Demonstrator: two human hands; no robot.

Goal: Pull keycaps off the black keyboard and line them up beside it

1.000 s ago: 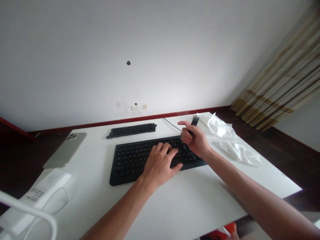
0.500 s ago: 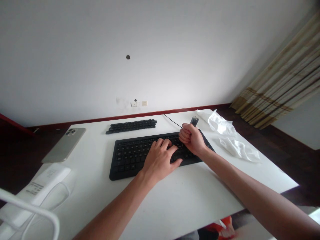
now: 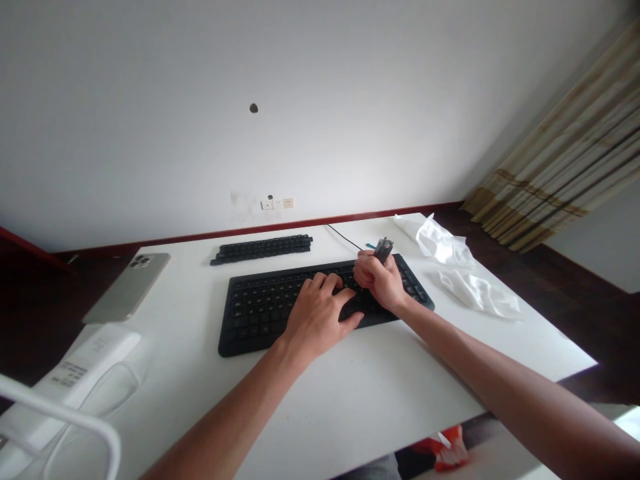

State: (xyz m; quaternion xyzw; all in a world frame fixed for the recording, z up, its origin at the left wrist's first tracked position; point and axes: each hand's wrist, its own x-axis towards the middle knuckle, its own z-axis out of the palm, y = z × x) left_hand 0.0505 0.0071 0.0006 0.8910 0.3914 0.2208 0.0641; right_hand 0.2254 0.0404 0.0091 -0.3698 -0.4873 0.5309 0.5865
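Finding left hand [image 3: 315, 317] spread open across the keyboard [image 3: 280, 310], fingertips resting on the keys; right hand [image 3: 379, 281] closed in a fist around a small dark tool [image 3: 383, 250], top end projecting above the fist, over the keyboard's upper right corner. Step in hand judged as tool work on the keys, with the left hand steadying the keyboard; next move appears to call for firm, controlled force. Row of black keycaps [image 3: 261, 249] lying behind the keyboard, crumpled white plastic film [image 3: 443, 241] to its right.
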